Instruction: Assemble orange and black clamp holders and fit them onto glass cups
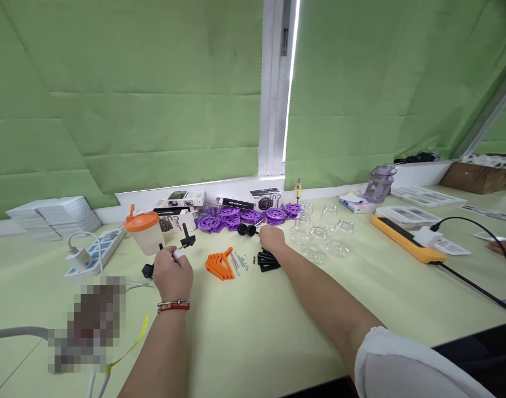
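My left hand (172, 272) is closed around a small bundle that includes a white cylinder (178, 254). A black T-shaped piece (188, 241) rises above the fist, and a black knob (147, 271) sticks out on its left. Farther right, my right hand (273, 239) is closed at a thin rod beside two round black knobs (247, 230); its fingertips are partly hidden. Black tubular pieces (268, 261) lie just below that hand. Between the hands are orange hanger-shaped pieces (220, 265), silver screws (237, 262) and tiny brass-coloured bits (254, 259).
Purple wheel-like parts (230, 215) and boxes (186, 199) line the back. Clear glass jars (319, 235) stand right of my right hand. An orange-lidded cup (147, 235) and a white power strip (107, 249) are left; an orange power strip (406, 240) lies right.
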A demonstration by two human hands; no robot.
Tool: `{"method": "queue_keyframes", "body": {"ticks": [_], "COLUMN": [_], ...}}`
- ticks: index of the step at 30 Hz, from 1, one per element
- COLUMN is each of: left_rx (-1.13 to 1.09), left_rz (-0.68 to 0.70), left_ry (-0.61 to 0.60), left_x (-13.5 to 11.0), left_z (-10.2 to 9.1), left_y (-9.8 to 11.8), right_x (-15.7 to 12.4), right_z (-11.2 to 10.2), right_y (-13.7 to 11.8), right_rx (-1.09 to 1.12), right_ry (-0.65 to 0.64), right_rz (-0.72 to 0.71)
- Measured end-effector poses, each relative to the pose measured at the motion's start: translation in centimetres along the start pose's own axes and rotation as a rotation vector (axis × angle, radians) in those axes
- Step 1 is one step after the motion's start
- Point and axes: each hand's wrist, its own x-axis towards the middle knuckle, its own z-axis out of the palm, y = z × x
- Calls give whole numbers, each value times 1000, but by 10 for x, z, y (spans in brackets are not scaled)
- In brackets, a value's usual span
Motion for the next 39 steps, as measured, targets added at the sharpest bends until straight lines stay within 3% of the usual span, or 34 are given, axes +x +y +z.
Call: {"method": "queue_keyframes", "body": {"ticks": [5,8,10,12,15,17,20,24,26,29,32,35,39], "left_rx": [-123,-368,-651,-944,-1207,-1263,-1230,-1109,-1081,-1058,-1042,-996,-891], "left_rz": [57,2,-73,-152,-207,-221,-227,-175,-117,-22,51,102,93], "left_ry": [43,52,10,-136,-447,-605,-787,-993,-1014,-1031,-1184,-1326,-1369], "left_x": [-9,-13,-13,-13,-12,-14,-22,-37,-43,-47,-46,-45,-44], "left_z": [-9,-13,-15,-16,-17,-17,-17,-12,-9,-4,-3,-3,-2], "left_y": [6,11,15,18,22,24,29,39,42,42,39,36,35], "right_x": [-5,-17,-32,-51,-83,-102,-123,-138,-142,-145,-144,-143,-140], "right_z": [-10,-20,-27,-33,-41,-42,-36,-19,-11,-5,-6,-8,-11], "right_y": [-4,-13,-22,-33,-45,-48,-46,-39,-38,-40,-47,-52,-48], "right_rx": [36,88,226,450,717,827,964,1095,1181,1323,1365,1468,1512], "right_ry": [49,84,115,99,-119,-412,-767,-970,-925,-667,-488,-499,-625], "right_rz": [-8,-60,-192,-389,-617,-677,-634,-564,-495,-331,-135,-48,-72]}}
